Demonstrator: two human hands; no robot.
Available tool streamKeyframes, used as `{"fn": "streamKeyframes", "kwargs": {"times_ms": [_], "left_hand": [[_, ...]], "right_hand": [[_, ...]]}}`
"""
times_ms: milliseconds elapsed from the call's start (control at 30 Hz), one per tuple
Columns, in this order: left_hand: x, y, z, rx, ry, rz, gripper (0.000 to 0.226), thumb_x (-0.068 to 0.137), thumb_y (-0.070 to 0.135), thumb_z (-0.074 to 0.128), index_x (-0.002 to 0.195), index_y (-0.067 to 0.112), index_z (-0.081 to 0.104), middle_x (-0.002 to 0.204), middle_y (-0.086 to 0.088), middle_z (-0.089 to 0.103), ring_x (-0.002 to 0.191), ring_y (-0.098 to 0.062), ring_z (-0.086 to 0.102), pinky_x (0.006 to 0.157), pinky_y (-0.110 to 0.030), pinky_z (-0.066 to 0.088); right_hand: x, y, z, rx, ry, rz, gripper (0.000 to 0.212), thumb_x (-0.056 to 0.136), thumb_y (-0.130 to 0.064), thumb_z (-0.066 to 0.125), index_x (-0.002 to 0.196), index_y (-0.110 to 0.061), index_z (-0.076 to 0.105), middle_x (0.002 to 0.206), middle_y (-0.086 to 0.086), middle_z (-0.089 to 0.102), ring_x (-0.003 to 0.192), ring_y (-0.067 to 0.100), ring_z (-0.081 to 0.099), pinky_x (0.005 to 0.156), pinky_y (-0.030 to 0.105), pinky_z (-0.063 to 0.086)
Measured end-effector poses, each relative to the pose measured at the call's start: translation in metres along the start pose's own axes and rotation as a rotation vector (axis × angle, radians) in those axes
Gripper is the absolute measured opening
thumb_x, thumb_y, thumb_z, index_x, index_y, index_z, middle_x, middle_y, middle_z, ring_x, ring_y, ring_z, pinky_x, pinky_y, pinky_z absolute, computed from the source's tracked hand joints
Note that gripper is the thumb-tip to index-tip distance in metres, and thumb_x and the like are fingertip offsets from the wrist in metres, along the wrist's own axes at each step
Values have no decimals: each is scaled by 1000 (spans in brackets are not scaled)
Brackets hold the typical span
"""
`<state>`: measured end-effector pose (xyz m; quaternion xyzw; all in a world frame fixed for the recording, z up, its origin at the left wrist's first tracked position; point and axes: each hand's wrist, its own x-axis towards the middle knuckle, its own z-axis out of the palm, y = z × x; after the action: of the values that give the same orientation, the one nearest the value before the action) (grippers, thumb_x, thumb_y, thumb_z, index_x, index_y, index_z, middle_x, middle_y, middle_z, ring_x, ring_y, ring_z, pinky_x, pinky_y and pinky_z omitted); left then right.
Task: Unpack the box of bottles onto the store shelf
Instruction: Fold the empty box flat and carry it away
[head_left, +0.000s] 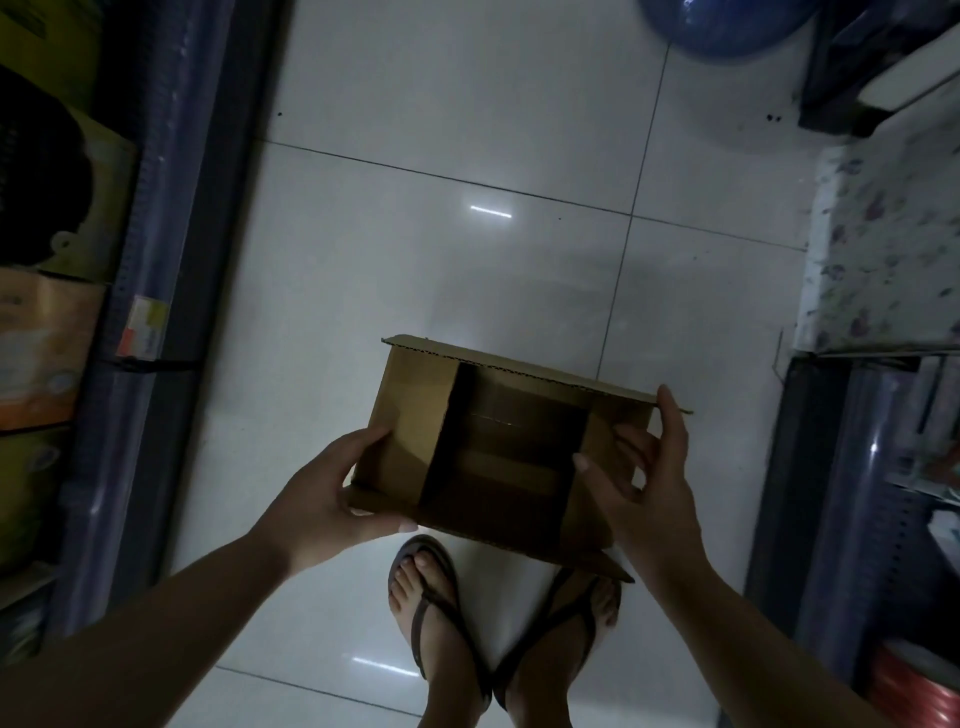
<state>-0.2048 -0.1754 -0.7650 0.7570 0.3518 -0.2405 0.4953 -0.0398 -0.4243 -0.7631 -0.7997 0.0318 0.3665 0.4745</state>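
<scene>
I hold a brown cardboard box (410, 415) above the white tiled floor, over my feet. Its top flaps are folded partly inward, and the dark inside shows only cardboard, no bottles. My left hand (327, 493) grips the box's left near corner, thumb along the near edge. My right hand (644, 478) holds the right side, with fingers on the right flap and one fingertip at the far right corner.
Dark blue store shelving (156, 260) runs down the left with yellow and orange packages (36, 343). Another shelf unit (852, 493) stands on the right, with a floral-patterned surface (883, 249) above it. A blue round object (727, 26) lies on the floor ahead.
</scene>
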Motion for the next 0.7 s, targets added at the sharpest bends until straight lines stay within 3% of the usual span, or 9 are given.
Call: {"fn": "streamKeyframes", "kwargs": {"times_ms": [133, 233, 333, 400, 500, 567, 700], "left_hand": [[0, -7, 5, -53, 38, -43, 93, 53, 40, 89, 131, 46, 40, 121, 36, 39, 117, -5, 41, 85, -12, 39], [4, -11, 5, -104, 61, -118, 100, 42, 46, 91, 132, 43, 47, 130, 19, 50, 121, -14, 46, 84, -15, 41], [8, -8, 6, -89, 104, -116, 88, 54, 27, 91, 132, 37, 51, 134, 8, 52, 118, -15, 51, 63, -2, 43], [9, -4, 9, -85, 139, -115, 81, 58, 22, 90, 130, 33, 54, 128, 7, 54, 98, -7, 56, 53, -1, 45], [9, 2, 17, -67, 227, -112, 72, 62, 31, 87, 126, 30, 56, 114, 10, 61, 92, -5, 59, 57, -7, 47], [13, 3, 23, -39, 273, -104, 73, 60, 42, 86, 126, 31, 55, 111, 12, 62, 99, -8, 61, 72, -14, 45], [27, 12, 29, -31, 397, -81, 81, 61, 42, 85, 132, 24, 49, 117, 9, 56, 102, -9, 56, 80, -20, 42]], "right_hand": [[1, 7, 8, 9, -6, 33, 106, 78, -24, 76, 143, -51, -3, 120, -11, 53, 98, -15, 51, 71, 8, 43], [5, 11, 10, 24, -14, 2, 97, 76, -26, 77, 139, -46, 6, 121, -3, 58, 105, -1, 58, 79, 20, 51], [7, 8, 4, 45, -9, -25, 79, 74, -41, 75, 131, -47, 19, 117, -4, 60, 108, 6, 61, 82, 26, 53], [6, 7, -2, 59, -16, -31, 76, 72, -47, 75, 130, -46, 25, 119, -9, 58, 111, 7, 60, 84, 29, 54], [-5, 13, -8, -58, -124, 7, 77, 66, -56, 76, 123, -56, 24, 117, -27, 50, 110, 1, 56, 84, 25, 50], [-15, 22, -8, -157, -195, 41, 85, 61, -62, 72, 129, -52, 21, 119, -29, 50, 110, 1, 56, 85, 28, 53], [-17, 35, -6, -166, -157, 43, 98, 54, -63, 70, 138, -43, 23, 123, -27, 49, 114, 2, 54, 92, 38, 52]]}}
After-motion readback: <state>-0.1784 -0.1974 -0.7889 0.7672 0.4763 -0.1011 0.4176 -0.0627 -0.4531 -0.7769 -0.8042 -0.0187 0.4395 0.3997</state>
